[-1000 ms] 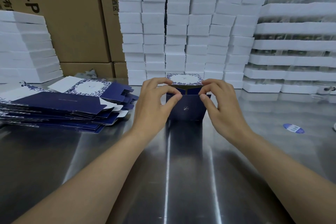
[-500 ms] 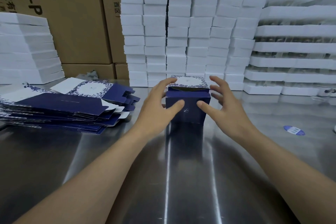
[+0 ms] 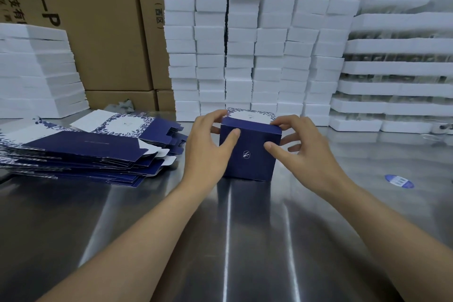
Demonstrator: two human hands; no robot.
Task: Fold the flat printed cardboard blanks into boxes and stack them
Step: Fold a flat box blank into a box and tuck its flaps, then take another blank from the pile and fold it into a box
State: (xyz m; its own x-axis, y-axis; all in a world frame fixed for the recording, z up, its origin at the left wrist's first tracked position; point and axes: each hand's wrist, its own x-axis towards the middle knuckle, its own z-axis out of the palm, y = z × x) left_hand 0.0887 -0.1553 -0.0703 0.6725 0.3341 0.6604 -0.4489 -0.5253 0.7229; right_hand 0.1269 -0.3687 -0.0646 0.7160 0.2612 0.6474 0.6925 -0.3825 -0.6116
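Here, a big shiny metal desk (image 3: 122,216) fills most of the view, with tall walls of white foam blocks (image 3: 245,56) and brown cartons (image 3: 98,32) behind it. On the left side of the desk lies a messy pile of flat blue blanks (image 3: 81,152), not folded yet. In the middle stands one blue box (image 3: 250,152), upright on the desk, with its flowery white top closed. The left hand (image 3: 208,147) holds the box's left side, thumb on the front. The right hand (image 3: 301,147) holds the right side, thumb on the front too, fingers curled over the top corner. So both hands' grip is on the box. I think the lid flap may pop back up if it is not tucked in all the way. Squeezing too hard could dent the thin card. No stack of done boxes shows.
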